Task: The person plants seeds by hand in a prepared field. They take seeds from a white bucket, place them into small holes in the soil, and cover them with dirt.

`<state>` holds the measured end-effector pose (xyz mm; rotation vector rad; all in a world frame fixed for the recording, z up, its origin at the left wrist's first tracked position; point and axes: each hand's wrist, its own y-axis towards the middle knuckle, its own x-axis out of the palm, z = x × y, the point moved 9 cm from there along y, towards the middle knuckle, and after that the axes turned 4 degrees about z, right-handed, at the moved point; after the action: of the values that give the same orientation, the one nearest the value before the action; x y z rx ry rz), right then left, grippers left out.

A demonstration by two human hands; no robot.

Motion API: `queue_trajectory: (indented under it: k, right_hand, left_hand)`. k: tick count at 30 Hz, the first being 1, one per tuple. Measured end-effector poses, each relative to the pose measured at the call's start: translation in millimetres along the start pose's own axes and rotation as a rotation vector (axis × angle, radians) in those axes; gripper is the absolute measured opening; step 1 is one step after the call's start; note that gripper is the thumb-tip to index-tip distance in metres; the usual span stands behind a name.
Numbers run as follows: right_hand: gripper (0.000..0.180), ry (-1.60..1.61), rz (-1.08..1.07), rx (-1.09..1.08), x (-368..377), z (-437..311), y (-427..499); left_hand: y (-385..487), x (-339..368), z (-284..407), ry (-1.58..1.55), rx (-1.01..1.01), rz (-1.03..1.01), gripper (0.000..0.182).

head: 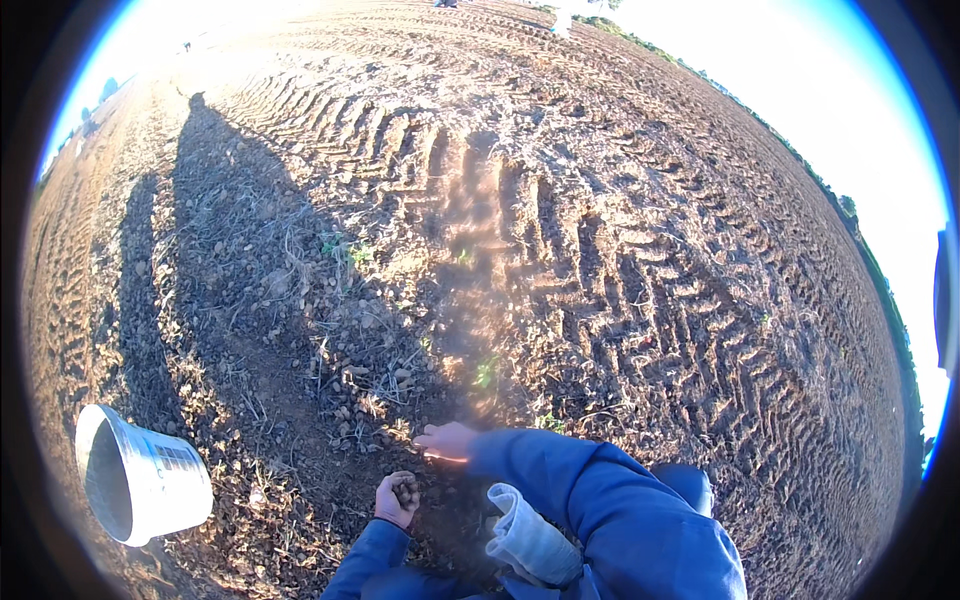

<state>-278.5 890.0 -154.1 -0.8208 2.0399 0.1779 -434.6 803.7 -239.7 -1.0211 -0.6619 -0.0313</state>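
Observation:
My left hand (395, 501) is turned palm up, its fingers curled around several small brown lumps (407, 492). They look like soil-covered nuts or clods; I cannot tell which. Ahead and to the right of it, my right hand (448, 440) reaches over the dark loose soil (330, 457), fingers pointing left. It is partly blurred, and whether it holds anything or touches the ground does not show. Small stones or clods and dry stalks (386, 386) lie scattered in front of both hands.
A white plastic bucket (176, 484) with a printed label stands at the left. A rolled white cloth (532, 536) sits against my body. Tractor tyre tracks (645, 292) ridge the field. Green weeds (550, 422) grow near my right arm. A white object (562, 22) is far off.

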Motion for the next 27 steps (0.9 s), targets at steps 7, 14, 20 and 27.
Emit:
queue_trajectory:
  k: [7, 14, 20, 27]
  right_hand:
    - [0.043, 0.364, 0.383, 0.063, -31, -47, -3]
    - [0.045, 0.487, 0.457, 0.133, -45, -89, -3]
    - [0.035, 0.539, 0.551, 0.255, -56, -76, 6]
    - [0.039, 0.541, 0.665, 0.251, -68, -83, 13]
  left_hand:
    - [2, 50, 21, -0.098, 0.064, -0.064, 0.033]
    - [-12, 55, 43, -0.164, 0.18, -0.091, 0.033]
    - [-20, 64, 48, -0.242, 0.241, -0.123, 0.029]
    - [-43, 76, 64, -0.262, 0.288, -0.259, 0.012]
